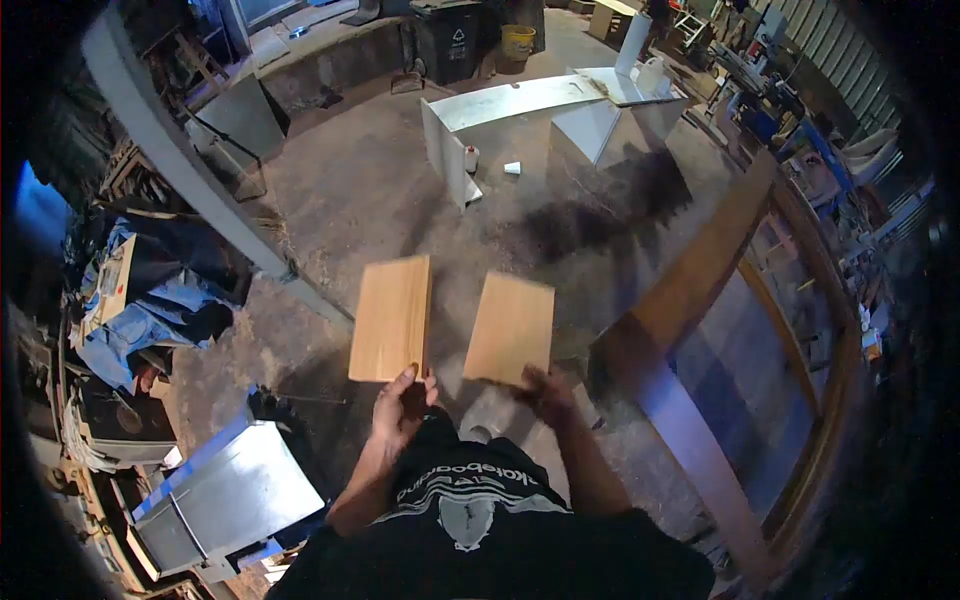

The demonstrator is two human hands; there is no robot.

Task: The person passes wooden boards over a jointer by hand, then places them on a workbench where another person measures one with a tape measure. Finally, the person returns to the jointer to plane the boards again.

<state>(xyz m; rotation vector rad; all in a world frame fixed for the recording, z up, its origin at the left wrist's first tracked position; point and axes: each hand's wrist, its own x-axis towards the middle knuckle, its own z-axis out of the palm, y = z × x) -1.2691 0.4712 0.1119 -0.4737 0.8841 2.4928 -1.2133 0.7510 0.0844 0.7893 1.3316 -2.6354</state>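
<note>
My left hand [402, 402] grips a rectangular wooden board [388, 322] by its lower right corner, thumb on the face and fingers behind the edge. My right hand [545, 393] is closed on the lower right corner of a second wooden board [511, 328] of similar size, its outline slightly blurred. Both boards are pale brown with visible grain and are held up in front of my body, side by side with a gap between them. The fingers behind each board are partly hidden.
A large wooden frame [690, 430] stands close on my right. At my lower left is a machine with a metal table [245, 490]. A grey post [190, 150] slants across the left. Ahead stand white panels [520, 100], with a white cup [512, 168] on the floor.
</note>
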